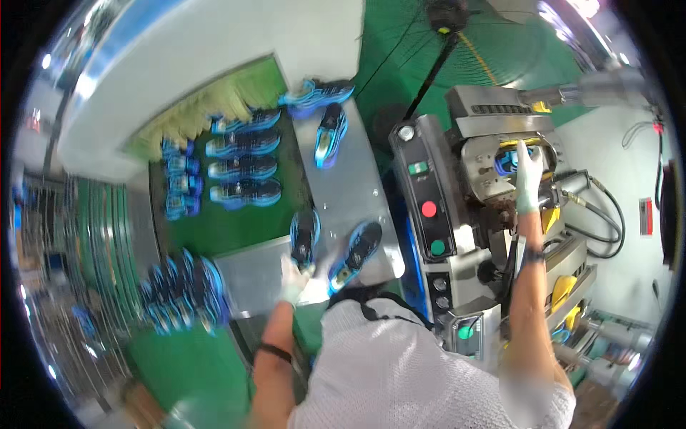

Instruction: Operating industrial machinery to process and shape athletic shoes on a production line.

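Observation:
My left hand (pixel 294 279), in a white glove, is closed on the near end of a black-and-blue sneaker (pixel 305 232) at the metal table's front edge. Just right of it lies a second sneaker (pixel 356 252), tilted diagonally. Far to the right, my gloved right hand (pixel 529 179) reaches into a machine's metal holder (pixel 480 170). Its fingers are on a blue-and-black shoe (pixel 507 163) there, one of them stretched along it. The hand covers part of that shoe, and the grip is only partly visible.
Rows of sneakers (pixel 244 169) stand on a green board at left; more (pixel 184 293) stand nearer. Another sneaker (pixel 331 136) lies farther up the metal table (pixel 343 189). A control panel (pixel 427 196) with coloured buttons separates table and machine. A fan (pixel 450 43) stands beyond; hoses (pixel 607 229) hang right.

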Motion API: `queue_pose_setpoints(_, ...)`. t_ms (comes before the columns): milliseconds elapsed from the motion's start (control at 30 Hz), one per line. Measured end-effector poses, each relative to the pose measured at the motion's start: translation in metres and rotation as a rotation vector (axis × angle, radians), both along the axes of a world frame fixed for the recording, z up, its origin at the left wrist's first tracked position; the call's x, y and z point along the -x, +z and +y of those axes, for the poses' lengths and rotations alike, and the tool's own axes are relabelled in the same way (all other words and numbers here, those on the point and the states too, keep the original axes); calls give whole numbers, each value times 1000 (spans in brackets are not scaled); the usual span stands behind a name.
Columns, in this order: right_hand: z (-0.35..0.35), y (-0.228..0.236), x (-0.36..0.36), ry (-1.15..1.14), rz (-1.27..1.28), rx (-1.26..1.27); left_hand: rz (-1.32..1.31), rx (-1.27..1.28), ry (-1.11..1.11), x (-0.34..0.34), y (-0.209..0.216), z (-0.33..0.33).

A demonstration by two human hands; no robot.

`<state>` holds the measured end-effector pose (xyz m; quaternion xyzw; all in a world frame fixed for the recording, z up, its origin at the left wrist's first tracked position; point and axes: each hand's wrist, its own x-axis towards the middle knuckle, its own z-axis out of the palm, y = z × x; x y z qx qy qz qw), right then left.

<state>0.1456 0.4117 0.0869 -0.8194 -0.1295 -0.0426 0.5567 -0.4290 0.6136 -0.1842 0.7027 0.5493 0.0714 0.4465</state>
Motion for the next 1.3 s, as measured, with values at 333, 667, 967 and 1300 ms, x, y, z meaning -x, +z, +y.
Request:
queue_pose_setpoints(333,-55,-154,261,523,-289,1086,-136,-50,-278,-28,12,24)
queue_pose_setpoints(667,51,-291,391,111,524,400,-82,-58,-508,-56,35,35)
queue_pose_setpoints(967,42,-241,405,-269,455,248,-143,309,-641,-62,36,78)
queue_pose_setpoints(1300,-125,-99,602,-760,613,-314,-202,610,-1452,-79,107,-94)
